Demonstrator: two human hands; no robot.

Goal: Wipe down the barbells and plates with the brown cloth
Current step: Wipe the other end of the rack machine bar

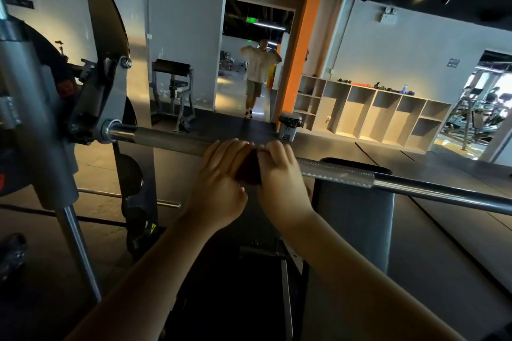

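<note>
Barbell (166, 136) lies racked across the middle of the head view, running from the grey rack upright (130, 44) at centre left down to the right edge; a person reaches over it with both arms, the brown cloth (248, 170) bunched round the shaft near mid-frame; left hand (219, 183) and right hand (279, 177) sit side by side on it, fingers (231, 145) curled over the top of the bar and, as far as can be seen, gripping the cloth; only a dark strip of fabric shows between the two hands. A dark plate (41, 63) sits at far left behind the rack, well apart from the cloth; a padded bench (357, 202) lies under the bar at lower right. In the doorway at upper centre another person (259, 69) stands; cubby shelves (374, 111) line the wall at right. Judging by where the hands are, the job looks to be under way on the shaft's middle; nothing shows plainly which stretches are already clean; the knurled length to the right, the end by the rack and the plate likely remain.
</note>
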